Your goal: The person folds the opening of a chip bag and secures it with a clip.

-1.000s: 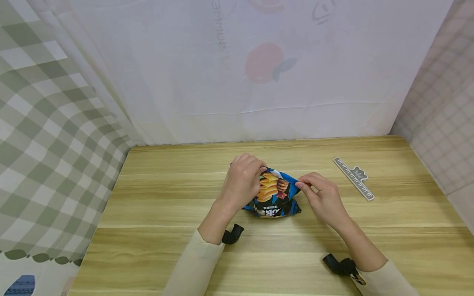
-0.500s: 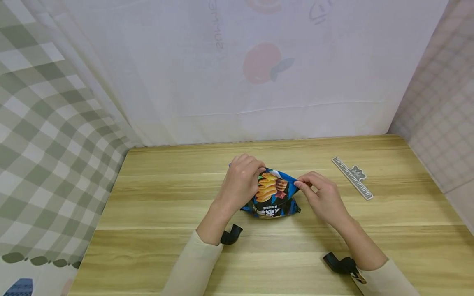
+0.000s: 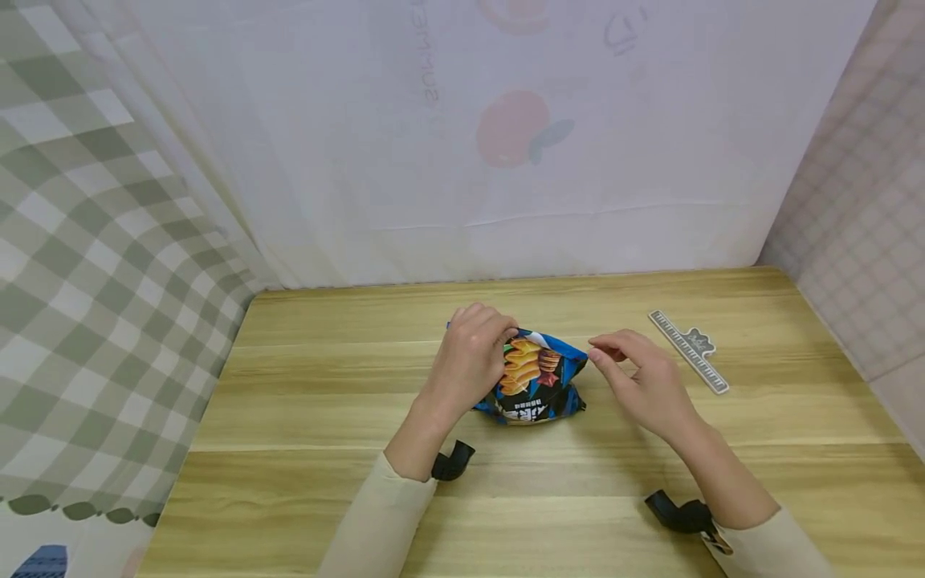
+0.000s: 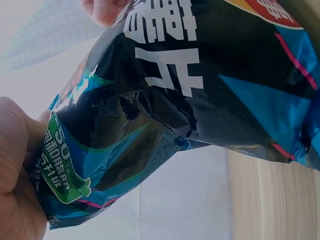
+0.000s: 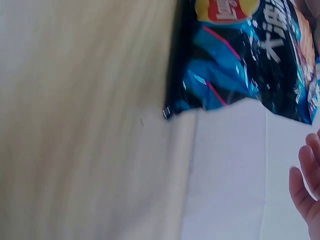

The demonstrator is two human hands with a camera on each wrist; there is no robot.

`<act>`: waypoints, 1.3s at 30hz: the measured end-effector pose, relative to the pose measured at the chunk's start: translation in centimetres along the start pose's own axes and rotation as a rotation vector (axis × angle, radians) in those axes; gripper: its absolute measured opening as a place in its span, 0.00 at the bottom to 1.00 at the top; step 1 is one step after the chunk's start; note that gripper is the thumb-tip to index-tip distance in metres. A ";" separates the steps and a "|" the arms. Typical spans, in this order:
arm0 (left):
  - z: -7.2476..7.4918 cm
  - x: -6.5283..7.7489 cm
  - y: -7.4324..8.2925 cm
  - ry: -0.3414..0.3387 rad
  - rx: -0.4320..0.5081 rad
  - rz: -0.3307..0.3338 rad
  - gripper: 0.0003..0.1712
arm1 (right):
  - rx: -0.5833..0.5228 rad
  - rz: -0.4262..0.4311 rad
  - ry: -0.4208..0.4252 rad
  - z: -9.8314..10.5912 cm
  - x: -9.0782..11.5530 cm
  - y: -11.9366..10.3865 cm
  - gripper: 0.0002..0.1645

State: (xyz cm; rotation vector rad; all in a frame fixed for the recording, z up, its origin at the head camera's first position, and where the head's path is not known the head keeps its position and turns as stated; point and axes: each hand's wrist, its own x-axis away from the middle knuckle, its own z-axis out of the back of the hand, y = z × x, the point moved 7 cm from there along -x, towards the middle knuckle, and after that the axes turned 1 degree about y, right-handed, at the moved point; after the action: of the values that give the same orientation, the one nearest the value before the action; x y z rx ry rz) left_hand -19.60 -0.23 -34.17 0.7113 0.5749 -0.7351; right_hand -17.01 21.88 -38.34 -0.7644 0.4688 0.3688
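A blue and black chip bag (image 3: 531,377) stands on the table in the head view, its top edge folded over. My left hand (image 3: 470,357) grips the left part of that top edge, and in the left wrist view the bag (image 4: 165,95) fills most of the frame. Just off the bag's upper right corner is my right hand (image 3: 646,389), thumb and fingers loosely bent with nothing between them. The right wrist view has a gap between the bag (image 5: 250,60) and the right fingers (image 5: 302,195).
A flat grey-and-white clip (image 3: 690,352) with a shaped handle lies on the wooden table (image 3: 318,377), right of the bag. White cloth (image 3: 361,144) hangs behind the table, with checked cloth (image 3: 94,241) on the left. Black wrist cameras (image 3: 679,512) sit below the hands.
My right hand has let go of the bag's right corner and moved slightly right, away from it. The left hand keeps its grip, and the clip stays where it was.
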 end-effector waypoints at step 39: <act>0.0 0.0 0.3 -0.045 -0.027 -0.002 0.03 | 0.495 -0.278 -0.511 5.1 0.5 14.0 0.62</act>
State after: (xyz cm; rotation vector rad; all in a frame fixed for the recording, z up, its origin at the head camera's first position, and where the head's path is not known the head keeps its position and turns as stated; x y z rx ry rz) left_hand -19.42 -0.08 -34.02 0.6682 0.5434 -0.7423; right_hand -21.97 35.03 -43.42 -0.2284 -0.0369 0.1641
